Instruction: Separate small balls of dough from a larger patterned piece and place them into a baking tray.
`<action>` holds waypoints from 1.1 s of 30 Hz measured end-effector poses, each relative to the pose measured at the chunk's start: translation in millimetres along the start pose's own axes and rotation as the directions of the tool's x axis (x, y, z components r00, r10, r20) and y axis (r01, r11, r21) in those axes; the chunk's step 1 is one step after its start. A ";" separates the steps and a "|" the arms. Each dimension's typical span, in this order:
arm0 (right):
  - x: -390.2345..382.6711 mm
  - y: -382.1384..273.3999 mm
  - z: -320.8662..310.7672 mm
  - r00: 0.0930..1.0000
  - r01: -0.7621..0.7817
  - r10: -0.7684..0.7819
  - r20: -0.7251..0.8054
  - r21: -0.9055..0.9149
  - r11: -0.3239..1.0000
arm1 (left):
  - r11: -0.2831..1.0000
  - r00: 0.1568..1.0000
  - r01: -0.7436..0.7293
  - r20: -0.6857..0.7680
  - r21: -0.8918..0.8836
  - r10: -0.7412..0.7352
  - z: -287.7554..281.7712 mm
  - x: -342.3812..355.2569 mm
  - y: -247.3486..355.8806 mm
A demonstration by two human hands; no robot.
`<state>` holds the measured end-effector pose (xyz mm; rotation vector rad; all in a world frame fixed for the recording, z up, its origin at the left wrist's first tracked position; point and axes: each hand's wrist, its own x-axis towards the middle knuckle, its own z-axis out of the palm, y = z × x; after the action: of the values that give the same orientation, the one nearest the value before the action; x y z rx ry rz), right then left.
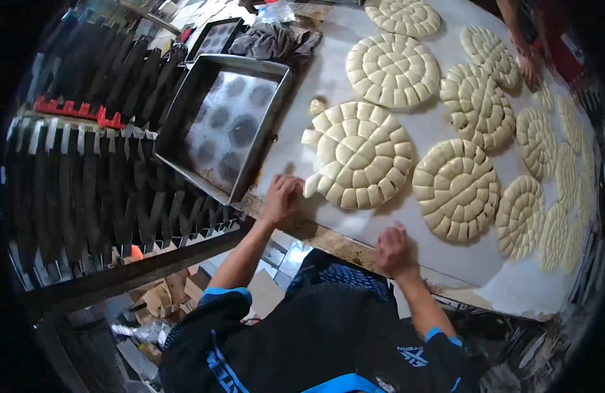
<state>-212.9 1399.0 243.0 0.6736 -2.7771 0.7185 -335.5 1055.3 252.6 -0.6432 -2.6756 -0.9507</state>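
Observation:
A large round of pale dough, cut into rings of small pieces, lies on the table in front of me. Several of its pieces stick out at the left side, and a small dough piece lies apart above it. My left hand rests on the table near the round's lower left edge, fingers curled under, close to a protruding dough piece. Closed like a fist, my right hand is at the table's near edge, below the round. What either hand holds, if anything, is hidden.
More cut dough rounds cover the table's right and far parts. A deep metal baking pan stands at the left, with a dark cloth behind it. Racks of stacked dark trays fill the left side. Another person's hand is at the far right.

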 end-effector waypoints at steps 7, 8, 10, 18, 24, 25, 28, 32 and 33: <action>69.9 -5.0 12.1 0.928 -0.316 0.311 -0.205 0.009 0.949 | 0.991 0.991 0.125 -0.061 0.054 -0.122 -14.6 50.0 -32.4; 67.0 -14.8 23.6 0.888 -0.371 0.370 -0.272 0.047 0.927 | 0.976 0.975 0.207 -0.069 -0.074 -0.212 -4.2 53.8 -22.2; 43.3 -30.0 29.0 0.923 -0.336 0.349 -0.162 0.104 0.936 | 0.933 0.958 0.250 -0.077 -0.257 -0.277 10.8 36.2 -16.5; 50.7 -27.9 -30.4 0.784 -0.591 0.574 0.235 0.004 0.806 | 0.973 0.969 0.134 0.229 -0.186 -0.089 -102.4 -35.2 -14.8; 229.3 -150.7 0.7 0.902 -0.423 0.329 0.280 0.418 0.804 | 0.964 0.961 0.223 0.133 0.147 -0.242 -180.3 -2.9 -78.5; 258.1 -176.8 12.9 0.953 -0.280 0.199 0.229 0.410 0.868 | 0.963 0.961 0.225 0.133 0.147 -0.244 -175.4 -9.4 -92.4; 320.0 -223.3 67.1 0.981 0.188 -0.188 -0.044 0.445 0.876 | 0.909 0.885 0.323 0.256 0.264 -0.389 -164.1 -21.0 -113.5; 339.2 -216.6 111.9 0.915 0.329 -0.355 0.190 0.154 0.932 | 0.883 0.805 0.361 0.378 0.301 -0.458 -174.2 -11.5 -103.5; 330.4 -213.1 105.1 0.935 0.304 -0.333 0.125 0.205 0.930 | 0.888 0.809 0.350 0.381 0.297 -0.447 -181.8 -9.2 -101.6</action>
<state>-409.4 1055.1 336.7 1.2354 -2.6566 0.8886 -363.5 865.0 333.1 -0.2627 -3.3575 -0.6357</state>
